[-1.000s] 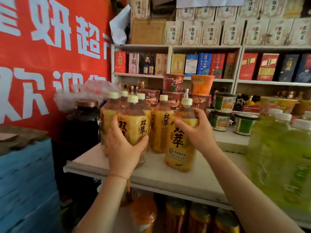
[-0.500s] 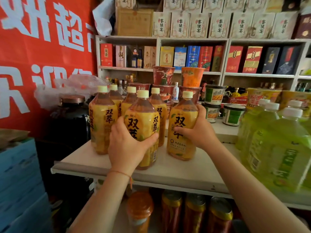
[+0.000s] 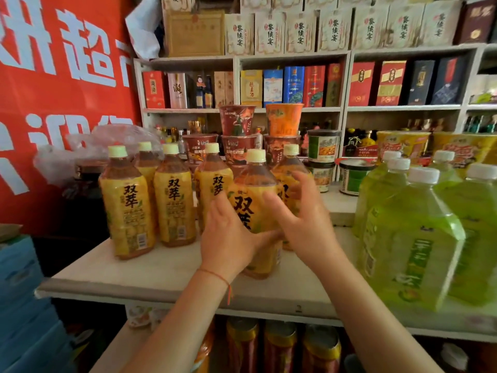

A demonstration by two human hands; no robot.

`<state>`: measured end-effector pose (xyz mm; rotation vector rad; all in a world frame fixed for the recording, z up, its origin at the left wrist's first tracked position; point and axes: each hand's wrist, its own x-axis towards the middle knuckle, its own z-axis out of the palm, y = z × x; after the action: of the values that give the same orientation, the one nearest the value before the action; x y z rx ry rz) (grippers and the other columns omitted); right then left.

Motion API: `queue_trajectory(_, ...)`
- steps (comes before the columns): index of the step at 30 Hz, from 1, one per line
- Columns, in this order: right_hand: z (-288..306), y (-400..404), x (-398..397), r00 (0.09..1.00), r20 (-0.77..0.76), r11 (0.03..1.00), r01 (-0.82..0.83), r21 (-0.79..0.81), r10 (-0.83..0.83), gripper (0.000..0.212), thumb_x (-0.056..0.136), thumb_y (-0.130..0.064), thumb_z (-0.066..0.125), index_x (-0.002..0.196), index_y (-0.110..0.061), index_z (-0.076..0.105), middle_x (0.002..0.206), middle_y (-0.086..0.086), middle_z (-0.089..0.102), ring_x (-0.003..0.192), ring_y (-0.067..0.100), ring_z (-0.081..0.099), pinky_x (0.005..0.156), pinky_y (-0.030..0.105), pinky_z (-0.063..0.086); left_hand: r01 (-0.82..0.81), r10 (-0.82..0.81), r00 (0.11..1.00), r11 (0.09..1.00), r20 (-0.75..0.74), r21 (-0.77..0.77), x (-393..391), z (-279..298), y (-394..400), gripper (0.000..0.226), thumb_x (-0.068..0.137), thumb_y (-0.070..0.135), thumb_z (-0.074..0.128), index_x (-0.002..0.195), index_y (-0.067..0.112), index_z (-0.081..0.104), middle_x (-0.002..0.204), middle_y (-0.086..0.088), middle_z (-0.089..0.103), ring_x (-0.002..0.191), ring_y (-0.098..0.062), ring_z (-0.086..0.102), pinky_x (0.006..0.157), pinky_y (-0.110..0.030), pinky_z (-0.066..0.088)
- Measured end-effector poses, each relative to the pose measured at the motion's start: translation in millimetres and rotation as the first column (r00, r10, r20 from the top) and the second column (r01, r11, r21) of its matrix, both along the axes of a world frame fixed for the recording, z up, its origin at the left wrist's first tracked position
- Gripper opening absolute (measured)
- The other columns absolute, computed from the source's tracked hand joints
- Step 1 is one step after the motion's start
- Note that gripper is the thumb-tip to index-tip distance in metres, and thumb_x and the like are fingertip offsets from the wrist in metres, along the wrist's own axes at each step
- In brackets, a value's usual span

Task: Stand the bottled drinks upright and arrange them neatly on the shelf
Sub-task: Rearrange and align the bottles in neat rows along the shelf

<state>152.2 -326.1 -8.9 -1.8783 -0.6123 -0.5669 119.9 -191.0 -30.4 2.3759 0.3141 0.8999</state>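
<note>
Both hands on the front tea bottle, six yellow ones standing

The front bottle (image 3: 254, 208) stands upright near the middle of the shelf (image 3: 166, 270), cap at 12 o'clock, long axis vertical. The left hand (image 3: 228, 238) wraps its lower part, thumb curled round the front of the label. The right hand (image 3: 304, 224) sits at its 3 o'clock side with fingers spread and loosely bent; can't tell if they actually press it.

Six yellow tea bottles (image 3: 174, 197) show in all, every one upright: the held one, one right behind it at 1 o'clock, four more off toward 9 to 10 o'clock. At 3 o'clock stand big green bottles (image 3: 411, 238), at least four, close beside the right forearm. At 12 o'clock behind, stacked noodle cups (image 3: 236, 122). A red banner (image 3: 53, 90) hangs at 9 o'clock.
</note>
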Motion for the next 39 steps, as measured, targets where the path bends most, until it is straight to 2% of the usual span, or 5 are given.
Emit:
queue_trajectory(6, -14, -2, 12, 0.977, 0.054, 0.979, 0.206, 0.012, -0.206, 0.092, 0.087, -0.041, 0.072, 0.155, -0.015, 0.018, 0.152, 0.007, 0.031, 0.142, 0.02, 0.028, 0.116, 0.038, 0.032, 0.327, -0.34, 0.937, 0.934, 0.079, 0.143, 2, 3, 11, 0.06, 0.086, 0.03, 0.077, 0.139, 0.028, 0.05, 0.118, 0.004, 0.055, 0.095, -0.002, 0.056, 0.079, -0.015, 0.049)
queue_trajectory(10, -18, 18, -1, 0.801, 0.459, 0.918, 0.386, 0.095, -0.385, 0.069, 0.09, -0.016, 0.067, 0.147, 0.003, 0.032, 0.15, 0.026, 0.031, 0.145, 0.039, 0.026, 0.114, 0.056, 0.033, -0.161, 0.012, 0.782, 0.97, 0.623, 0.183, -17, 5, 75, 0.023, 0.087, 0.014, 0.068, 0.109, 0.008, 0.069, 0.109, -0.011, 0.058, 0.104, -0.02, 0.054, 0.097, -0.013, 0.04)
queue_trajectory(28, 16, 196, 47, 0.9, 0.115, 0.77, 0.422, -0.479, -0.422, 0.075, 0.095, -0.019, 0.062, 0.147, -0.05, 0.019, 0.144, 0.022, 0.026, 0.13, 0.05, 0.033, 0.099, 0.055, 0.043, 0.034, -0.011, 0.947, 0.997, 0.322, -0.065, -14, 11, 237, 0.099, 0.07, 0.055, 0.084, 0.15, 0.034, 0.03, 0.143, -0.001, 0.04, 0.123, -0.02, 0.052, 0.083, -0.027, 0.039)
queue_trajectory(36, 12, 176, 34, 0.677, 0.366, 0.417, 0.704, -0.575, -0.638, 0.066, 0.099, -0.014, 0.052, 0.157, -0.017, 0.02, 0.156, 0.041, 0.008, 0.146, 0.056, 0.006, 0.117, 0.057, 0.022, 0.105, -0.062, 0.938, 0.989, 0.341, -0.108, -13, 8, 239, 0.099, 0.07, 0.055, 0.084, 0.15, 0.033, 0.029, 0.141, -0.001, 0.04, 0.124, -0.022, 0.049, 0.085, -0.029, 0.04)
queue_trajectory(39, 20, 198, 13, 0.714, 0.52, 0.697, 0.66, -0.279, -0.468, 0.044, 0.095, -0.013, 0.055, 0.134, 0.005, 0.047, 0.148, 0.036, 0.034, 0.141, 0.053, 0.029, 0.113, 0.059, 0.034, 0.098, -0.06, 0.939, 0.991, 0.339, -0.096, -12, 8, 239, 0.102, 0.069, 0.059, 0.083, 0.15, 0.034, 0.028, 0.141, -0.002, 0.041, 0.122, -0.022, 0.051, 0.083, -0.029, 0.042)
